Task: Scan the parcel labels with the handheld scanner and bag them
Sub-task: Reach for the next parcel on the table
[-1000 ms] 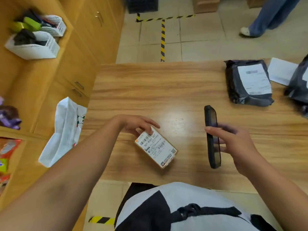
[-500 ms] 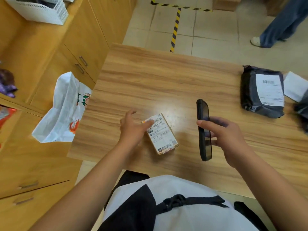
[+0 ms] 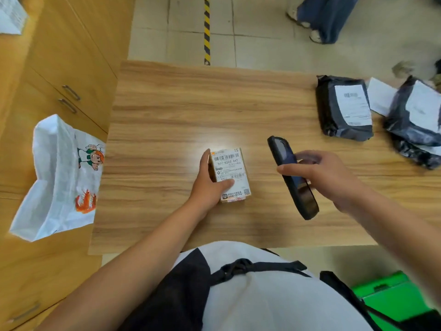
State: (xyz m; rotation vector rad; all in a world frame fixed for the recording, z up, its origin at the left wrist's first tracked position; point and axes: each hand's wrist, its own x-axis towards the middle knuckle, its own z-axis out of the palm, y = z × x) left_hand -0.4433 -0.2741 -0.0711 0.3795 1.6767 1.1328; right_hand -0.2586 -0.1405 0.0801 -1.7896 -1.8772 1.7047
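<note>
Boxed parcel (image 3: 230, 174) is sitting mid-table (image 3: 191, 103) right in front of me, and I'm lining it up for the scan. A second ago it was lying crooked with just my fingertips on its far corner. Now its long side is pointing away from me and my left hand (image 3: 207, 185) is gripping it from the left, fingers running along the side and thumb pressing down on the label (image 3: 228, 163). My right hand (image 3: 327, 177) is still wrapping round the handheld scanner (image 3: 292, 174), holding it tilted just right of the box, not over it. So I'm guessing the scan isn't done yet and I'm only steadying things.

Label is showing "507-K503 447" under a barcode at the far end, another barcode lower down and a QR code in the near right corner. The small print is too fuzzy to read. White bag (image 3: 59, 177) with cartoon prints is waiting off the table's left edge, and black mailers (image 3: 343, 108) are lying far right.
</note>
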